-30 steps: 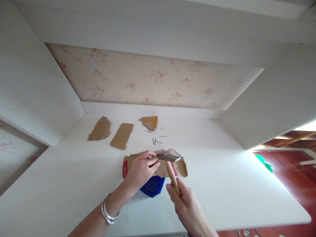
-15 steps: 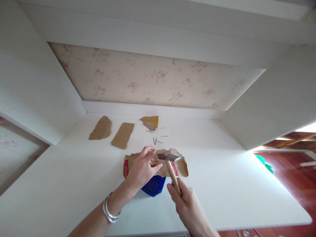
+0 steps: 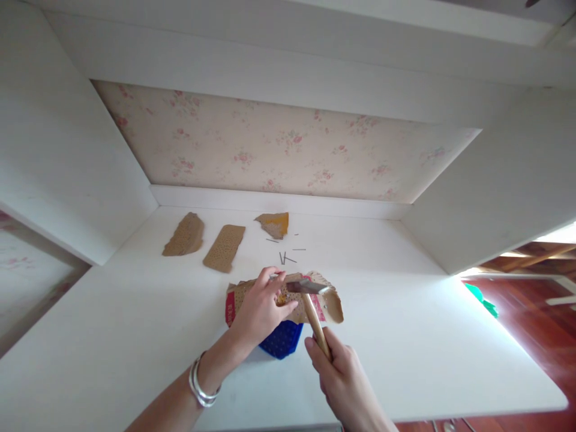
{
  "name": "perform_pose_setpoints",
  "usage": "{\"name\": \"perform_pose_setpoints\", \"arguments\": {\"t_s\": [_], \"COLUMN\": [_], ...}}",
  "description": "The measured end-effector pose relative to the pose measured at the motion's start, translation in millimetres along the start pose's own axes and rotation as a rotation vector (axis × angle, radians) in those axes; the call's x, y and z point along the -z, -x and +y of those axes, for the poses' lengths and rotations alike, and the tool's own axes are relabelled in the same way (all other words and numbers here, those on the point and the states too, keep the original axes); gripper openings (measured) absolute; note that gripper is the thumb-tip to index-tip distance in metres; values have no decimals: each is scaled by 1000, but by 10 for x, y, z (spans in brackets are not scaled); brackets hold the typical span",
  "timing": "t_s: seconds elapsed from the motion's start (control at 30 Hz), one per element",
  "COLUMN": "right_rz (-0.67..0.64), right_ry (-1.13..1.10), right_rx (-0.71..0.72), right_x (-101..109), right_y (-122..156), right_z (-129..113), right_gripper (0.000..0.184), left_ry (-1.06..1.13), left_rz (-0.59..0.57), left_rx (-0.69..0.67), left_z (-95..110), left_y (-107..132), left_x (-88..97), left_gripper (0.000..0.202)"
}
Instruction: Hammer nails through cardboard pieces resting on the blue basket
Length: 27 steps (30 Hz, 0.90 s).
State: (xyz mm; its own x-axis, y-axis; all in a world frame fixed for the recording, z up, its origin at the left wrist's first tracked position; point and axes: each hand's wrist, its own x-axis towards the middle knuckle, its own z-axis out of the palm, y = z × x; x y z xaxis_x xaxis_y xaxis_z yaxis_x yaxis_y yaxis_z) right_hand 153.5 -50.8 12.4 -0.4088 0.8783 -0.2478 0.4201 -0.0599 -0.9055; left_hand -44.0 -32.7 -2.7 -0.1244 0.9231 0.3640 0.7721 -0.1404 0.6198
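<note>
My left hand (image 3: 261,309) rests on a perforated brown cardboard piece (image 3: 330,303), its thumb and forefinger pinched on a thin nail held upright. My right hand (image 3: 344,378) is wrapped round the wooden handle of a hammer (image 3: 310,300). The hammer's metal head hovers just right of my left fingertips, over the cardboard. The cardboard lies on top of a blue perforated object (image 3: 281,341) on the white tabletop (image 3: 135,312). Silver bangles circle my left wrist.
Three smaller brown cardboard scraps (image 3: 224,247) lie toward the back of the tabletop. A few loose nails (image 3: 285,258) are scattered behind the cardboard. White cabinet walls flank both sides, floral wallpaper at the back. A wooden floor and a green object (image 3: 483,299) show at right.
The hammer head has dipped slightly and stayed beside my left fingers. My left hand shifted a little on the cardboard, with its fingers lifted and pinched.
</note>
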Motion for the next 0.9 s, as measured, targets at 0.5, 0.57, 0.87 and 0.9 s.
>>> {"name": "perform_pose_setpoints", "arguments": {"t_s": [0.5,0.57,0.87,0.9], "right_rz": [15,90,383,402], "right_ry": [-106,-208,-547,-567], "right_rx": [-2,-16,-207,-235], "right_x": [-53,-55,15,19], "right_y": [28,73,286,301], "right_z": [75,52,323,376], "right_gripper": [42,44,54,56], "left_ry": [-9,30,-120,-146], "left_rz": [-65,-93,-64,-85], "left_rx": [13,-5,-149,-157], "left_z": [10,17,-109,-146], "left_y": [17,2,-640,-723], "left_x": [39,92,470,475], "left_gripper": [60,57,20,20]}}
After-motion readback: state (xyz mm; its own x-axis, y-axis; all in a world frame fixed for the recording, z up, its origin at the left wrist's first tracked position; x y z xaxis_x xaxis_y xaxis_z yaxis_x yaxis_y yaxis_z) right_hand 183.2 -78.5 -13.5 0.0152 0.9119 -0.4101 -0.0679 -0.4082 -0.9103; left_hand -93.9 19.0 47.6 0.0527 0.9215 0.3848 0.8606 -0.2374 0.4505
